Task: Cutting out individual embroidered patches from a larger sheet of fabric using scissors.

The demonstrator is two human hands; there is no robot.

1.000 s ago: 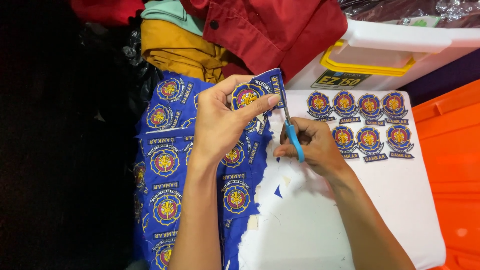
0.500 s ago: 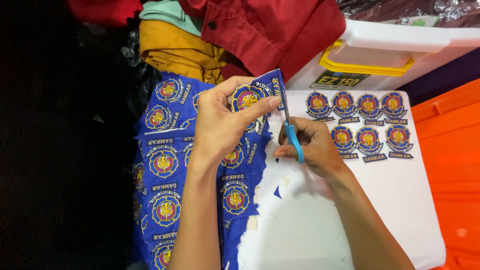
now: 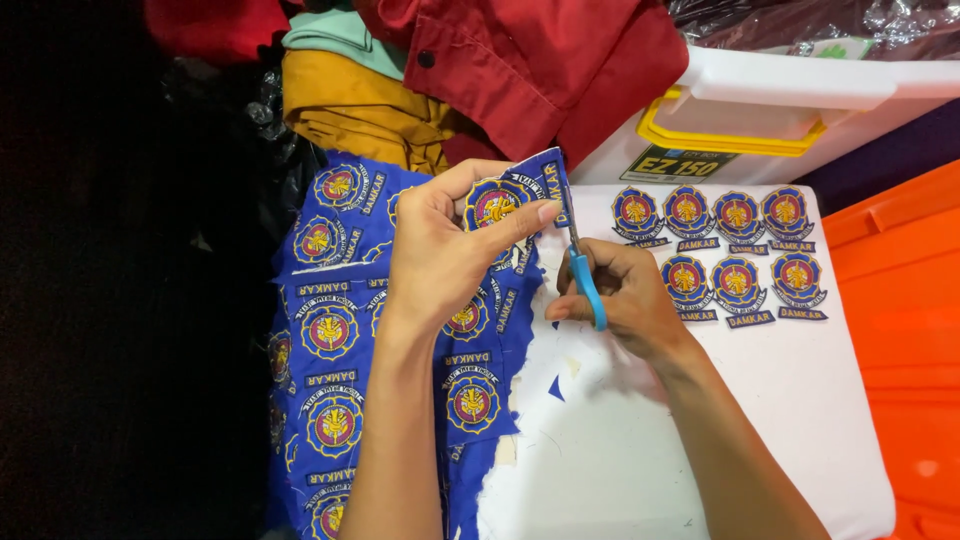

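patch sheet (image 3: pixel 340 380) left on board (image 3: pixel 700 440) | cut patches (image 3: pixel 735 255) right | storage box (image 3: pixel 800 110) behind, clothes (image 3: pixel 540 70) seemingly overlapping it

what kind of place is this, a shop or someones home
Probably a small sewing or uniform workshop, though a home workspace can't be ruled out. The left hand holds a blue sheet of embroidered badges while the right hand cuts with scissors; cut badges lie in rows, and folded clothes are piled behind.

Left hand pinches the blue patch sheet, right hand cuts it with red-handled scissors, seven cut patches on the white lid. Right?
Not quite. In the head view the scissors in the right hand have blue handles, not red. The rest holds: the left hand pinches the blue patch sheet, and seven cut patches lie on the white lid.
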